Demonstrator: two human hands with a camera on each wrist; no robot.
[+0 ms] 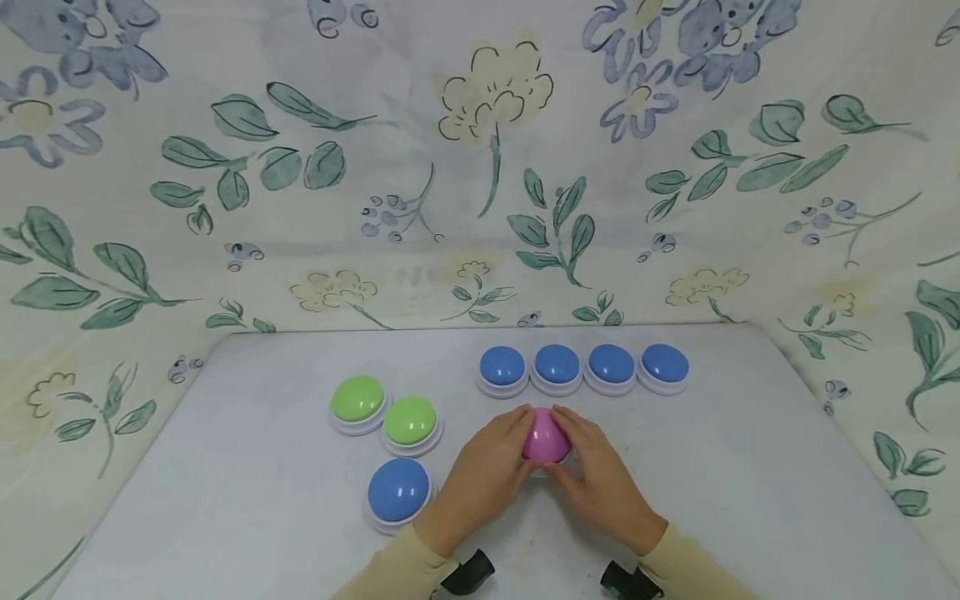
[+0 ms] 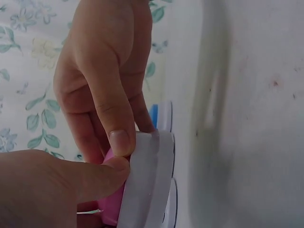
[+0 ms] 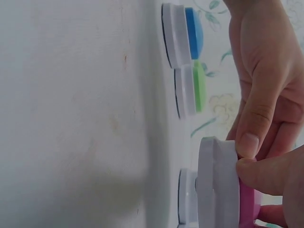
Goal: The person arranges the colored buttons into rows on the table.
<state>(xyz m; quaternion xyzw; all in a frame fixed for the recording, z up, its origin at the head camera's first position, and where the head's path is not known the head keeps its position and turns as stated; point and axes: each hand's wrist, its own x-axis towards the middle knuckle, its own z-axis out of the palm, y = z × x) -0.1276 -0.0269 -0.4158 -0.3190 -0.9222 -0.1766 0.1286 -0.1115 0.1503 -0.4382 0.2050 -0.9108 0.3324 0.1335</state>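
A pink dome push button (image 1: 546, 435) on a white base is between both hands, near the middle of the white tabletop. My left hand (image 1: 483, 467) grips its left side and my right hand (image 1: 606, 479) its right side, fingers curled around the dome. At the near edge the two thumbs almost meet. From the left wrist view, both thumbs lie where the pink dome joins the white base (image 2: 147, 180). Much of the dome is covered by fingers in the wrist views.
Behind the hands stands a row of several blue buttons (image 1: 557, 364). To the left are two green buttons, one farther (image 1: 357, 398) and one nearer (image 1: 409, 420), and a larger-looking blue button (image 1: 399, 490) beside my left wrist. A floral cloth (image 1: 480, 167) hangs beyond the table (image 1: 750, 467).
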